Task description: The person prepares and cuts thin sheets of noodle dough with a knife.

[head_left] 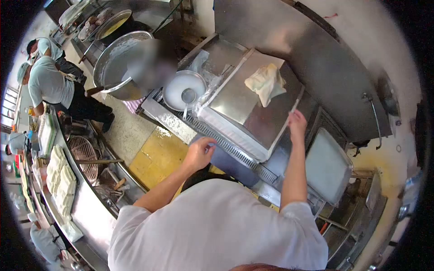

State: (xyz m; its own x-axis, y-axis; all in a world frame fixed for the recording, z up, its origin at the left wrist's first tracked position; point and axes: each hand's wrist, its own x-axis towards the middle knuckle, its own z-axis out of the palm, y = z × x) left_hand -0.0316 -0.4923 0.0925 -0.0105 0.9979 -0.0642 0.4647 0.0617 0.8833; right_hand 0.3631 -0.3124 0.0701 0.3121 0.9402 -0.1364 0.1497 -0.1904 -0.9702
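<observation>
**Steel lid on steamer: both hands at its edges**

Layout, large to small:
- Table: a long steel run along the wall, wet in places.
- Pot: wide and round, at the far left end.
- Steamer: a pale box standing on the table.
- Lid: a flat steel sheet lying on top of the steamer, covering it.
- Tray: rectangular, just right of the steamer and lower.
- Pan: holds white liquid with a ladle in it, just left of the steamer.
- Cloth: crumpled, pale, on the lid's far end.

Hands:
- Right hand: at the lid's right edge, fingers closed on the rim.
- Left hand: at the steamer's near left corner, fingers curled. Whether they grip anything cannot be told from here.

Handling, as a judgement:
- The lid looks stiff, thin and fairly light for its span, so awkward rather than heavy.
- It is probably hot and slick with condensation.
- The rims are the only hold, best taken at two opposite edges so that it stays level.
- The cloth is soft and loose and would slide off if the lid tilted.

Two co-workers in white stand well apart, beyond the pot.
</observation>
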